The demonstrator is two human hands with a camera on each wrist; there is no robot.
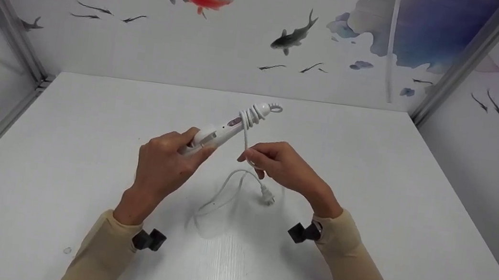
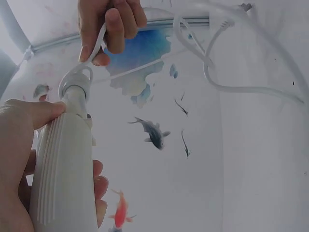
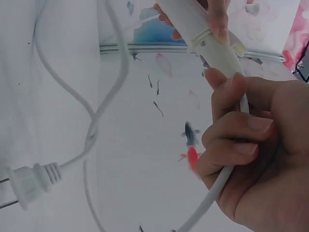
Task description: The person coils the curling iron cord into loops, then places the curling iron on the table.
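My left hand grips a white hair styling iron, tilted up to the right, with my thumb along its body. Several turns of its white cord wrap round the far end, beside a reddish-purple switch. Below that end, my right hand pinches the cord between thumb and fingers; in the right wrist view the cord runs through the curled fingers. The rest of the cord hangs in a loose loop between the hands, ending in a two-pin plug.
A white table lies beneath both hands. Panels printed with fish and petals stand behind it, the back wall meeting the table's far edge. Black wrist cameras are strapped at both sleeves.
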